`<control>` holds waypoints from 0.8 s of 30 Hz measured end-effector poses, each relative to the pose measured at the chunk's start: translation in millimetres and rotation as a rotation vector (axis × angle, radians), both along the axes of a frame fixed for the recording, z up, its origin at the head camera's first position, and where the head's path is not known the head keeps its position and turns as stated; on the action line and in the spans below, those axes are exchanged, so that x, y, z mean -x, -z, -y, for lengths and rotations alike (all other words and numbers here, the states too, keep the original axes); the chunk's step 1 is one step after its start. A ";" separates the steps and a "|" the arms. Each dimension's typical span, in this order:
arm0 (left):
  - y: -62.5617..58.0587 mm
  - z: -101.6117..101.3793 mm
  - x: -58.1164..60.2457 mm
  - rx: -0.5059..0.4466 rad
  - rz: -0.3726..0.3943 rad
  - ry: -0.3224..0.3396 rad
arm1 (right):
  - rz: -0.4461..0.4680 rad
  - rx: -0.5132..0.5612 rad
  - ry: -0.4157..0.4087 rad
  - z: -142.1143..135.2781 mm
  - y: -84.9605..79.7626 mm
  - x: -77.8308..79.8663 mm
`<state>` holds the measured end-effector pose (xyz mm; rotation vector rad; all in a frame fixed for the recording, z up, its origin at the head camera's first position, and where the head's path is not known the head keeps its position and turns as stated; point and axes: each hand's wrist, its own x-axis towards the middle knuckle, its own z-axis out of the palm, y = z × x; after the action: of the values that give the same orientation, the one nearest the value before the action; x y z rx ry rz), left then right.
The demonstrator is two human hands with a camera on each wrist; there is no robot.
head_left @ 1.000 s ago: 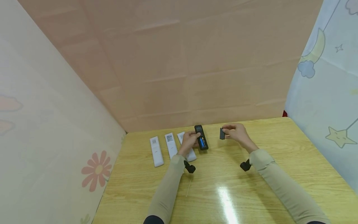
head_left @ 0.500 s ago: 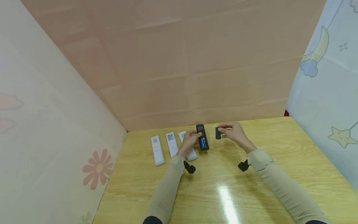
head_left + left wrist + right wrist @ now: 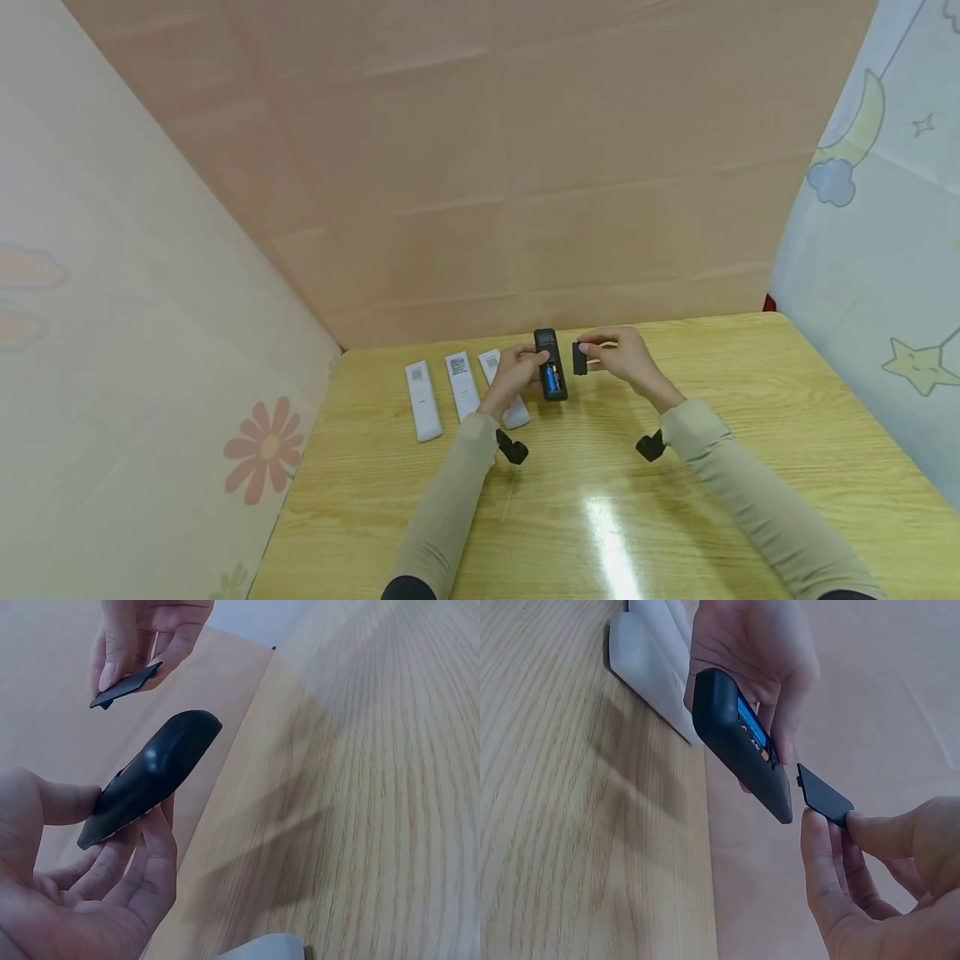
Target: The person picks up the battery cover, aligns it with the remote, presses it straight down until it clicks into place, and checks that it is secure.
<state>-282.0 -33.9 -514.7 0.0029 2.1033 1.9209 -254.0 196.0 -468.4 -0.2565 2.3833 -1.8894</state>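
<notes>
My left hand (image 3: 519,374) grips a black remote control (image 3: 550,350) above the table, its back turned up toward the head camera. In its uncovered battery compartment lie blue batteries (image 3: 752,724). Thumb and fingers press on opposite faces of the remote, as the left wrist view shows. Just to the right, my right hand (image 3: 622,357) pinches a thin black battery cover (image 3: 825,796) between thumb and fingers. A small gap separates the cover from the remote. In the right wrist view a small tab shows on the cover's edge.
Two white remotes (image 3: 424,402) (image 3: 462,386) lie face down on the wooden table (image 3: 570,467), left of my hands. A third white remote (image 3: 516,413) lies partly under my left hand. A tan backdrop (image 3: 495,167) rises behind the table's far edge.
My right hand has moved left with the battery cover, nearer the black remote. The left hand has shifted slightly right with the remote.
</notes>
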 end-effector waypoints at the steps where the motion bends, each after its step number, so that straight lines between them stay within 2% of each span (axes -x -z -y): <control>1: -0.2 -0.2 -0.2 0.002 -0.002 -0.001 | -0.001 0.004 -0.003 0.5 -0.4 -0.4; 16: -3.0 -4.0 -6.3 -0.018 -0.011 -0.017 | -0.057 -0.015 -0.042 12.8 -4.6 -5.0; 24: -1.9 -4.9 -7.9 -0.035 -0.015 -0.016 | -0.037 0.008 -0.053 17.0 -3.7 -6.7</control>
<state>-274.1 -29.0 -512.8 0.0072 2.0848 1.9730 -247.3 179.0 -464.7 -0.3549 2.3683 -1.8880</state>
